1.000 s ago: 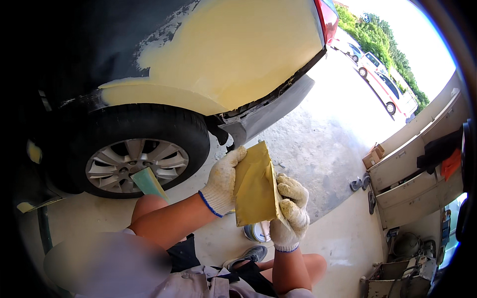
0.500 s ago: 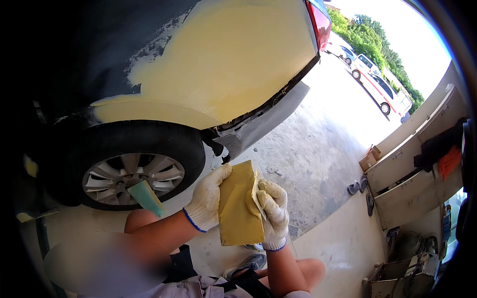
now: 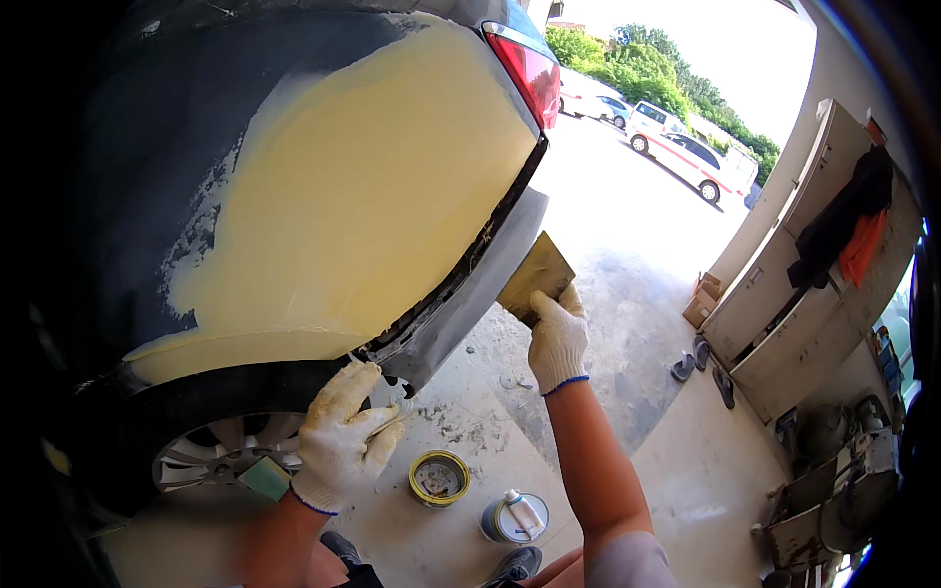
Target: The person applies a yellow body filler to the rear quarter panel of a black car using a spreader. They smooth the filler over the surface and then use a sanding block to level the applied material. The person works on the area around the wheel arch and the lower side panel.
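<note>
My right hand (image 3: pixel 559 338), in a dirty white knit glove, grips a square putty-covered plate (image 3: pixel 537 274) beside the grey bumper (image 3: pixel 461 294). My left hand (image 3: pixel 343 436), gloved too, has curled fingers below the lower edge of the car's rear panel (image 3: pixel 333 196); a thin pale edge shows at them, too indistinct to name. The panel carries a broad pale yellow coat over dark paint. Below it are the tyre (image 3: pixel 137 431) and alloy wheel (image 3: pixel 194 449), with a green pad (image 3: pixel 265 477) at the wheel. An open tin (image 3: pixel 438 478) and a lidded can (image 3: pixel 515 516) stand on the floor.
At the right are beige lockers (image 3: pixel 755 304) with dark clothing (image 3: pixel 833 225) and an orange garment (image 3: pixel 863 245), slippers (image 3: pixel 701 367), a cardboard box (image 3: pixel 701 299) and metal equipment (image 3: pixel 823 500). Outside, white vehicles (image 3: pixel 686 162) are parked before trees.
My hands have separated. The plate, earlier held between both, is now raised in my right hand toward the bumper. My left hand has moved left. The view takes in more of the panel and both cans.
</note>
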`<control>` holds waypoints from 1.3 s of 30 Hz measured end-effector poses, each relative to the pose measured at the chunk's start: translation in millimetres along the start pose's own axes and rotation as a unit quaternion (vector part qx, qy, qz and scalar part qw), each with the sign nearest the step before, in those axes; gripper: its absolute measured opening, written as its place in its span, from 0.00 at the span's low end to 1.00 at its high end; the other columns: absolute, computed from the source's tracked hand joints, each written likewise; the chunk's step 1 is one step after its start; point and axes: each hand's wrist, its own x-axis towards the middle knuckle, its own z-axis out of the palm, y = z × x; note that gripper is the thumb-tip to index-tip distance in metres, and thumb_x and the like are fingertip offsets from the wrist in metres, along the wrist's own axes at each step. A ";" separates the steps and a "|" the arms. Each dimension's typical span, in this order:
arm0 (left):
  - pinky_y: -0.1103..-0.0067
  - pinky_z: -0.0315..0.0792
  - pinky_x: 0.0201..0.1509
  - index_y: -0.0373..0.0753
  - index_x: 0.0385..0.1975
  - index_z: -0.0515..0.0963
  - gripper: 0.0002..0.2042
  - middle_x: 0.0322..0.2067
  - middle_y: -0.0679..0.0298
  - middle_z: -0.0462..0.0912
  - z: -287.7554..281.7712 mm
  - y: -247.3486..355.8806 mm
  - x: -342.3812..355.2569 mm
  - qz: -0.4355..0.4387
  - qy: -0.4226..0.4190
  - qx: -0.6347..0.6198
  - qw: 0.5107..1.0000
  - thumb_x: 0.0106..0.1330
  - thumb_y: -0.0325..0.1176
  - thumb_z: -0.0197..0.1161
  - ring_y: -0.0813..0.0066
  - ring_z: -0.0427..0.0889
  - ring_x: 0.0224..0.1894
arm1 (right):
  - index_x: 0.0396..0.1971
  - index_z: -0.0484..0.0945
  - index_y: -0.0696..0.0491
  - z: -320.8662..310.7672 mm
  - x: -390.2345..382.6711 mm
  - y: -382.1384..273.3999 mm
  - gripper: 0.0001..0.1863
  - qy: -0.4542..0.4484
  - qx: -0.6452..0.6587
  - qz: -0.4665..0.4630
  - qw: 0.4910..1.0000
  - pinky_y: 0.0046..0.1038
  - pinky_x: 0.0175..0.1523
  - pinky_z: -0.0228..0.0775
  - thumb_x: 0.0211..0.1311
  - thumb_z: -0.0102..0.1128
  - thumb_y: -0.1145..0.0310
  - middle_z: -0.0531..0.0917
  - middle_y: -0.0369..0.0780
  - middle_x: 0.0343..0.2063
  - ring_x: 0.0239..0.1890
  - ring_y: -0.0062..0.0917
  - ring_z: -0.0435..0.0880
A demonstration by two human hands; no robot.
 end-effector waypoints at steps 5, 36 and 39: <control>0.59 0.74 0.71 0.36 0.34 0.91 0.09 0.64 0.42 0.82 32.4 -14.0 -7.4 0.008 -0.054 0.102 0.993 0.60 0.34 0.75 0.44 0.78 0.69 | 0.63 0.81 0.58 17.4 97.5 -9.7 0.22 -0.015 -0.232 -0.216 0.948 0.29 0.66 0.75 0.71 0.56 0.79 0.86 0.39 0.54 0.55 0.27 0.85; 0.63 0.70 0.76 0.26 0.39 0.86 0.14 0.72 0.42 0.72 48.5 -62.1 -25.6 0.000 -0.188 0.201 0.962 0.69 0.36 0.67 0.45 0.68 0.76 | 0.66 0.84 0.47 93.1 -54.6 94.9 0.34 -0.060 -0.354 -0.269 0.894 0.36 0.66 0.75 0.61 0.63 0.88 0.81 0.47 0.58 0.61 0.41 0.80; 0.64 0.69 0.77 0.27 0.56 0.81 0.22 0.72 0.44 0.71 50.5 -64.3 -26.5 0.008 -0.199 0.231 0.952 0.69 0.38 0.69 0.47 0.69 0.76 | 0.64 0.85 0.48 106.3 -101.2 103.4 0.35 -0.060 -0.365 -0.297 0.880 0.43 0.68 0.72 0.54 0.60 0.89 0.82 0.48 0.56 0.60 0.46 0.80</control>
